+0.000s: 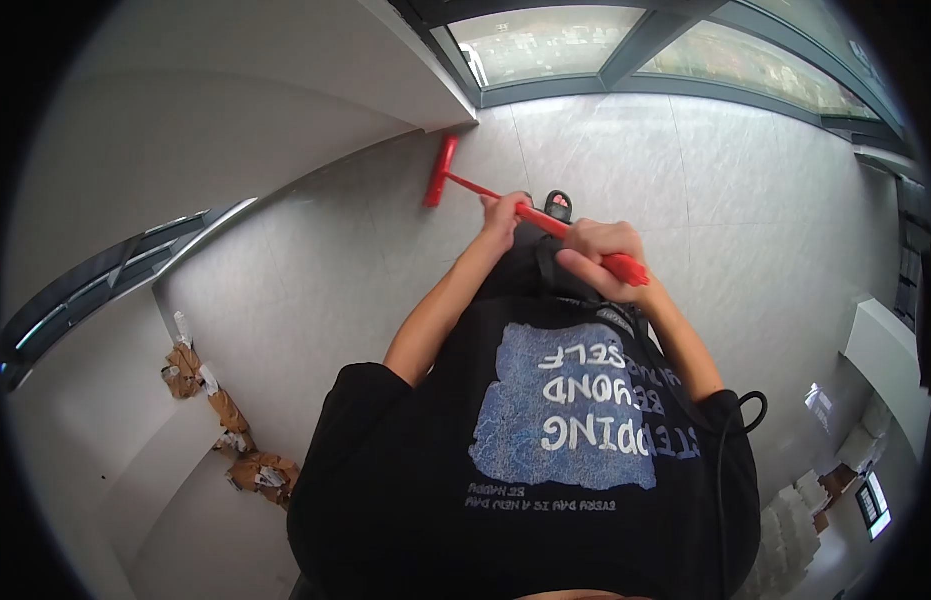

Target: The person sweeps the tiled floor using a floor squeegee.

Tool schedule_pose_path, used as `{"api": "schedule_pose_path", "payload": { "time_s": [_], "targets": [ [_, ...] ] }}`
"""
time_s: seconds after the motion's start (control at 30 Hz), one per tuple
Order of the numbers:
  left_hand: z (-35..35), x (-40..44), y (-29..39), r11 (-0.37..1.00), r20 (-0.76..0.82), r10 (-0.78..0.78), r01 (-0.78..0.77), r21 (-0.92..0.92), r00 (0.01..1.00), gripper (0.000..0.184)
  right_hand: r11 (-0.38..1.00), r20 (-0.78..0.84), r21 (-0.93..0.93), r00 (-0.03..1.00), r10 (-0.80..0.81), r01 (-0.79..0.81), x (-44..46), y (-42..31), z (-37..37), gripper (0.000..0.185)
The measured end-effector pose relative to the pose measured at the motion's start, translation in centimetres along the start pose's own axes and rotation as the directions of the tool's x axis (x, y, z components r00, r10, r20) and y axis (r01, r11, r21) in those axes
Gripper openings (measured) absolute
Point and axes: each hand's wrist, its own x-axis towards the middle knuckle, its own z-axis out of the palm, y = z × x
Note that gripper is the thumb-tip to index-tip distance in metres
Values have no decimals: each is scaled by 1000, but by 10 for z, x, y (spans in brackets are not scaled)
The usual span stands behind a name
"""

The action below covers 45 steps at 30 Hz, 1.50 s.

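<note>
A red broom (pixel 470 184) slants across the view in front of my body, its bar-shaped head (pixel 442 172) low over the pale tiled floor near the left wall. Its bristles cannot be made out. Lower on the handle, my left hand (pixel 507 213) is closed around it. My right hand (pixel 603 257) grips the upper end, with the red tip of the handle poking out past the palm. Below the handle shows one foot in a dark sandal (pixel 559 206).
A wall (pixel 316 90) runs along the left, and framed windows (pixel 546 45) span the far side. Brown paper or cardboard scraps (pixel 226 410) lie at lower left. White stacked material (pixel 791 525) lies at lower right. A black cable (pixel 724 480) hangs along my right side.
</note>
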Motion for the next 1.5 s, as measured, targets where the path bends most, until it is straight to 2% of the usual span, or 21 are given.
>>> {"api": "schedule_pose_path", "payload": {
  "time_s": [0.1, 0.17, 0.3, 0.37, 0.4, 0.53, 0.6, 0.7, 0.77, 0.83, 0.87, 0.9, 0.93, 1.0, 1.1, 1.23, 1.3, 1.33, 1.4, 1.47, 1.5],
  "targets": [
    [-31, -13, 29, 986, -98, 83, -96, -138, 992, 18, 999, 125, 18, 991, -39, 37, 21, -2, 25, 39],
    [-92, 16, 29, 967, -132, 132, -157, -202, 982, 44, 997, 175, 67, 984, -41, 30, 39, 18, 64, 39],
    [-116, 45, 43, 930, -219, 124, -191, -315, 968, 35, 996, 218, 72, 976, 29, -46, 63, 61, 81, 40],
    [-132, 55, 53, 883, -111, 37, -84, -461, 993, 21, 996, 220, 24, 972, 76, -83, 91, 83, 91, 37],
    [-152, 75, 48, 922, -41, 4, -19, -387, 999, 10, 992, 217, -19, 968, 125, -123, 97, 91, 96, 35],
    [-167, 103, 49, 968, 163, -44, 82, -237, 986, 13, 991, 276, -106, 954, 114, -87, 112, 130, 106, 27],
    [-164, 116, 43, 971, 132, -111, 136, -199, 985, 14, 992, 249, -51, 961, 122, -112, 103, 133, 96, 26],
    [-128, 99, 49, 982, 53, -128, 134, -131, 990, 17, 989, 268, -30, 952, 148, -145, 100, 112, 57, 26],
    [-91, 92, 36, 990, 155, -105, 118, -83, 982, 15, 980, 272, -58, 941, 201, -192, 82, 105, 24, 27],
    [-51, 107, 3, 983, 219, -176, 184, -18, 960, 37, 984, 306, -81, 936, 177, -160, 63, 87, -22, 28],
    [-22, 104, -4, 985, 215, -168, 175, -13, 962, 37, 985, 327, -119, 932, 158, -125, 54, 79, -45, 29],
    [9, 94, -12, 984, 180, -174, 178, -8, 968, 55, 986, 322, -114, 935, 152, -121, 41, 73, -68, 29],
    [31, 86, -22, 982, 149, -185, 187, 1, 971, 74, 987, 266, -74, 951, 159, -144, 28, 65, -85, 31],
    [74, 82, -36, 979, 164, -204, 197, 60, 965, 85, 986, 176, -26, 971, 165, -163, 4, 55, -128, 33],
    [131, 65, -56, 955, 188, -264, 230, 186, 946, 89, 982, 44, 18, 982, 185, -186, -32, 40, -179, 36],
    [174, 55, -91, 870, 204, -396, 295, 395, 895, 60, 977, -75, 24, 974, 212, -211, -80, 29, -223, 37],
    [200, 40, -94, 869, 35, -265, 223, 441, 964, 46, 984, -126, 98, 979, 163, -151, -97, 26, -243, 38],
    [210, 26, -89, 824, -34, -39, 51, 565, 999, 43, 980, -153, 145, 976, 156, -134, -97, 27, -243, 39],
    [239, -21, -40, 819, 13, 175, -153, 553, 985, 51, 978, -157, 166, 976, 153, -127, -100, 35, -243, 39],
    [290, -78, 18, 884, 111, 313, -332, 329, 943, 53, 981, -131, 157, 983, 132, -111, -101, 41, -254, 39],
    [320, -118, 57, 874, 289, 318, -398, 280, 903, 55, 983, -105, 106, 981, 161, -150, -98, 38, -256, 39]
  ]
}}
